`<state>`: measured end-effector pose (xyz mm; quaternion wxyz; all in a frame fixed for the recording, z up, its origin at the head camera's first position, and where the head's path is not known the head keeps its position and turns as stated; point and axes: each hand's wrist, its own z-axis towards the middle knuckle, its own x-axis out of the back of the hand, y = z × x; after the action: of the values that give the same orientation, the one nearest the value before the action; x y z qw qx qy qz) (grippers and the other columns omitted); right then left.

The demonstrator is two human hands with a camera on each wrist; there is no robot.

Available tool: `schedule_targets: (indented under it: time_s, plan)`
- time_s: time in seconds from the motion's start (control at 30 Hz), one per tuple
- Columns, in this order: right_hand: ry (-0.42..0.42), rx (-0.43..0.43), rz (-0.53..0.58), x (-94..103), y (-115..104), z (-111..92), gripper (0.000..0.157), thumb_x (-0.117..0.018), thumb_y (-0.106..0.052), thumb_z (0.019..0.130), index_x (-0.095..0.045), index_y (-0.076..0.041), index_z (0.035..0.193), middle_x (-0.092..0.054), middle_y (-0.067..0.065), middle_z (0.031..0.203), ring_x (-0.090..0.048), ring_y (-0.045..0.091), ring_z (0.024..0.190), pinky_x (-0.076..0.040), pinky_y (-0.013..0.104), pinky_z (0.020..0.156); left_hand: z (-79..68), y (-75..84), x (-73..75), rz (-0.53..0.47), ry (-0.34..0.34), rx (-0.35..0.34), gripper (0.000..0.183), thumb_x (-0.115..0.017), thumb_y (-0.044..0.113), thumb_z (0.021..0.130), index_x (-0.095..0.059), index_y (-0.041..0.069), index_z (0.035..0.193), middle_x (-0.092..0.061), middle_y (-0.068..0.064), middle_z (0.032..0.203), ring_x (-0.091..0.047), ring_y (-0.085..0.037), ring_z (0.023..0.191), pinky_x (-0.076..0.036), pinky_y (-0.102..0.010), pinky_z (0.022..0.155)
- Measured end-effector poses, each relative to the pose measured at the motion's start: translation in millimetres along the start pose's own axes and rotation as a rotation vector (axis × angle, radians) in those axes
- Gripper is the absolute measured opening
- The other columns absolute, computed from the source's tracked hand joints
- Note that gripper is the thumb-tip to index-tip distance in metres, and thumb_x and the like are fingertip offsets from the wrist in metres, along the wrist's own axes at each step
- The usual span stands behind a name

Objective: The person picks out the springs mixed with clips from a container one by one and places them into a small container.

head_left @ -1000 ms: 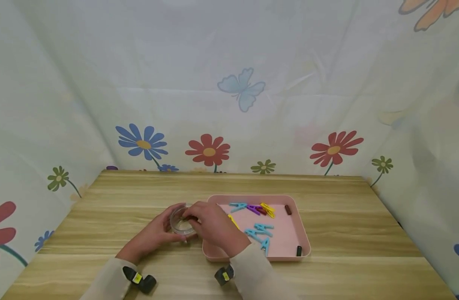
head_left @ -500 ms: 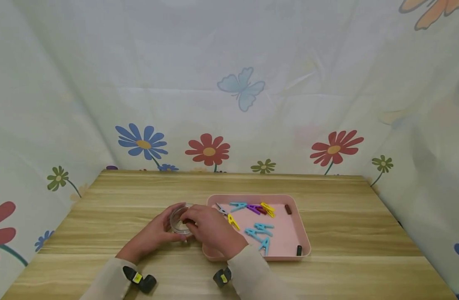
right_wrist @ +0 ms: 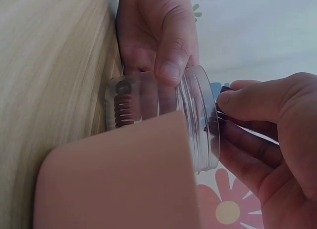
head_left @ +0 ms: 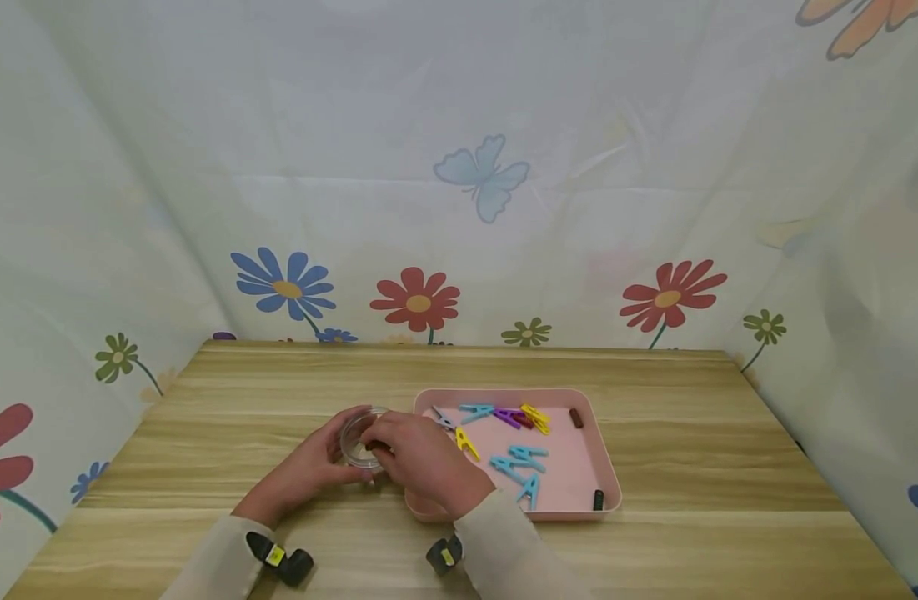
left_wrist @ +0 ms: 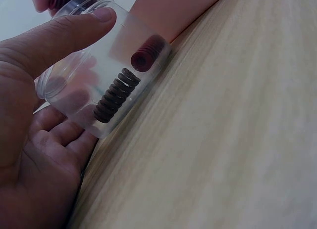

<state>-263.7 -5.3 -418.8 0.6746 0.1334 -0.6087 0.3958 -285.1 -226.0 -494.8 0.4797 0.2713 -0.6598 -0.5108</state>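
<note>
My left hand (head_left: 308, 468) grips a clear plastic jar (left_wrist: 111, 46) standing on the table left of the pink tray, its thumb lying along the side near the rim. Through the wall, a dark brown coil spring (left_wrist: 116, 96) and a dark red spring (left_wrist: 148, 53) show at the bottom. Right at the jar's mouth, my right hand (head_left: 432, 458) pinches another dark red spring (right_wrist: 216, 124) between thumb and fingers, which partly cover it.
The pink tray (head_left: 567, 475) holds several clothespins, among them a light blue clothespin (head_left: 529, 492) and a yellow clothespin (head_left: 468, 443). A brown spring (head_left: 575, 419) and a black spring (head_left: 598, 501) lie along its right side. A flowered cloth (head_left: 579, 208) hangs behind the table.
Over the first half second my right hand shifted slightly at the jar's mouth, uncovering a grey clothespin and more of a yellow one in the tray. Since then both hands have stayed nearly still.
</note>
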Motion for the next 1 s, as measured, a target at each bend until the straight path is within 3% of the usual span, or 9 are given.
schedule_targets:
  time_s: [0.4, 0.83, 0.9, 1.0]
  plan:
    - [0.019, 0.044, -0.020, -0.9, 1.2, -1.1, 0.021, -0.059, -0.022, 0.097, -0.069, -0.022, 0.115, -0.067, -0.011, 0.113, -0.062, 0.001, 0.103, -0.050, 0.017, 0.092, -0.4, -0.1, -0.9, -0.005, 0.002, -0.006, 0.090, -0.084, 0.031, 0.074, -0.032, 0.031, 0.147, -0.038, -0.004, 0.154, -0.030, -0.025, 0.146, -0.031, -0.002, 0.099]
    - [0.011, 0.035, -0.016, 0.0, -0.3, -0.2, 0.021, -0.060, -0.022, 0.096, -0.071, -0.021, 0.114, -0.068, -0.011, 0.112, -0.062, 0.002, 0.106, -0.050, 0.018, 0.095, -0.7, 0.9, -1.6, 0.030, 0.015, 0.004, 0.092, -0.084, 0.034, 0.073, -0.031, 0.029, 0.148, -0.038, -0.003, 0.154, -0.030, -0.025, 0.146, -0.029, -0.002, 0.098]
    - [0.017, 0.038, -0.021, 0.1, -0.2, -0.3, 0.021, -0.061, -0.022, 0.096, -0.070, -0.021, 0.114, -0.068, -0.011, 0.112, -0.062, 0.001, 0.105, -0.050, 0.018, 0.094, -0.4, 1.0, -1.6, 0.037, 0.017, 0.007, 0.091, -0.084, 0.035, 0.073, -0.032, 0.031, 0.147, -0.038, -0.003, 0.154, -0.030, -0.024, 0.146, -0.030, -0.006, 0.102]
    - [0.026, 0.042, -0.019, 0.0, 0.2, -0.3, 0.021, -0.061, -0.021, 0.095, -0.070, -0.021, 0.114, -0.068, -0.010, 0.112, -0.062, 0.001, 0.104, -0.050, 0.017, 0.094, -0.2, 1.3, -1.6, 0.044, 0.020, 0.011, 0.090, -0.084, 0.036, 0.073, -0.032, 0.033, 0.147, -0.038, -0.003, 0.154, -0.030, -0.024, 0.146, -0.031, -0.023, 0.113]
